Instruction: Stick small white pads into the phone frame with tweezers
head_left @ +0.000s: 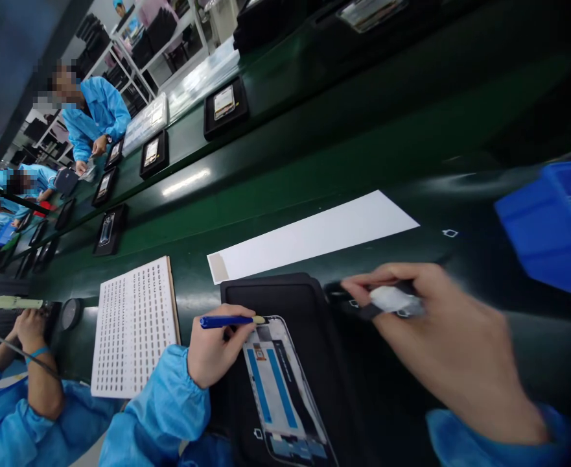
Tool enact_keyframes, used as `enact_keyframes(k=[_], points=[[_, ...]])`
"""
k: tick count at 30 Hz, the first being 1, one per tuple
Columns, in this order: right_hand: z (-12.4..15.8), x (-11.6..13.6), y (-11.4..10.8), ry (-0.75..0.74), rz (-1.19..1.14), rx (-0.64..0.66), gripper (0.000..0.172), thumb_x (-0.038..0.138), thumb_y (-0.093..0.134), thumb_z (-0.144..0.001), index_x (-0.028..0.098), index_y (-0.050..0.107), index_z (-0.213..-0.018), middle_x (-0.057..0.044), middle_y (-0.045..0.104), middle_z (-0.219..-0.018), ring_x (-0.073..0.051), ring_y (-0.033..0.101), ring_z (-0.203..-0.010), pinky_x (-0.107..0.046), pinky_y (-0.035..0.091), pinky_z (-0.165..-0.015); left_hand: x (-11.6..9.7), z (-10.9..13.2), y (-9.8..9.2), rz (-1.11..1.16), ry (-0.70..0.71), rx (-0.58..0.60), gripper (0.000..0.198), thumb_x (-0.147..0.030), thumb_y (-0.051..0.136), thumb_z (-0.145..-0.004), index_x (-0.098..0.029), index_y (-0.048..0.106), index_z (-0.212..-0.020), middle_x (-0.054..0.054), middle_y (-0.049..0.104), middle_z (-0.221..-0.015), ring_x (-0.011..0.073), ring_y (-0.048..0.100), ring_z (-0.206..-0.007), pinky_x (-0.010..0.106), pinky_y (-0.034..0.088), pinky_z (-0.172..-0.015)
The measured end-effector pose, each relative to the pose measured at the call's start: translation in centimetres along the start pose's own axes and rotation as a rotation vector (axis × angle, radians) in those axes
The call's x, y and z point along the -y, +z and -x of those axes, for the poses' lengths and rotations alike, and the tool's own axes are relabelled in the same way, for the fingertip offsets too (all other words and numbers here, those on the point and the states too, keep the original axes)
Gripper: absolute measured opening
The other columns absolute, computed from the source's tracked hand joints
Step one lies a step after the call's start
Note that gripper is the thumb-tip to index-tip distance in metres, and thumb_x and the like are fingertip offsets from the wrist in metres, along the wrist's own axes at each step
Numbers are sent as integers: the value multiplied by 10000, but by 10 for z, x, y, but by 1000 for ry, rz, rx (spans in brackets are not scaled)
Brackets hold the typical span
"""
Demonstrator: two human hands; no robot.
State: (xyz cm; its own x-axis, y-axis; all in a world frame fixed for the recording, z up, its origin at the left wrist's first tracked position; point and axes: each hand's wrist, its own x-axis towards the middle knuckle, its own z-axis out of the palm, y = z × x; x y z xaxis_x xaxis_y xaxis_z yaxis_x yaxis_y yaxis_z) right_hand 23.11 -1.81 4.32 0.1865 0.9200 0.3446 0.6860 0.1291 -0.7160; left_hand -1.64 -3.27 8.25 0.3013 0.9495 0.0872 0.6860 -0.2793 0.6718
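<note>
Pinches a blue pen [229, 321] with the left hand [220, 353] at the far end of the phone housing [282, 389] inside the black tray [270, 288], grips a white-wrapped tool [396, 301] with the right hand [445, 350] beyond the tray's right edge, and risks scratches through a slipping tip.

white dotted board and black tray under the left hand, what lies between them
In the head view, the left hand and its blue sleeve span that stretch, the hand over the tray; beyond them, dark green tabletop shows.
</note>
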Motion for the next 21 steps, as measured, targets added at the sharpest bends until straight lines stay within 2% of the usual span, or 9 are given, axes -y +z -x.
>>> enact_keyframes(k=[3,6,9,11,21], points=[[8,14,13,-117,-158,62,152,345,469,-936,243,530,-840,-26,631,-747,-214,578,-685,-324,402,-614,-2,0,0,-29,10,6,131,-255,575,-915,-199,674,-978,56,728,-972,167,689,-833,216,557,-659],[17,20,25,-223,-228,185,170,292,437,-955,247,530,-820,-17,634,-766,-219,589,-739,-385,438,-774,-4,0,1,-57,23,5,125,-256,574,-917,-195,668,-973,50,728,-952,160,689,-810,215,553,-662],[25,21,35,-304,-230,250,153,170,405,-926,250,535,-928,-7,667,-877,-226,608,-832,-470,372,-979,-5,-1,3,-76,47,-5,114,-255,576,-918,-195,659,-968,37,728,-926,144,683,-762,212,547,-655],[29,20,40,-342,-203,255,193,115,397,-900,248,516,-975,-1,670,-895,-224,606,-836,-495,308,-1056,-5,-2,3,-86,71,-14,105,-249,576,-920,-196,651,-970,28,727,-915,133,680,-746,206,544,-655],[30,20,40,-369,-178,257,217,68,404,-866,235,488,-977,4,647,-873,-217,589,-803,-486,250,-1108,-11,-8,3,-212,229,26,87,-233,542,-944,-191,614,-969,21,722,-897,129,690,-780,209,546,-695]])
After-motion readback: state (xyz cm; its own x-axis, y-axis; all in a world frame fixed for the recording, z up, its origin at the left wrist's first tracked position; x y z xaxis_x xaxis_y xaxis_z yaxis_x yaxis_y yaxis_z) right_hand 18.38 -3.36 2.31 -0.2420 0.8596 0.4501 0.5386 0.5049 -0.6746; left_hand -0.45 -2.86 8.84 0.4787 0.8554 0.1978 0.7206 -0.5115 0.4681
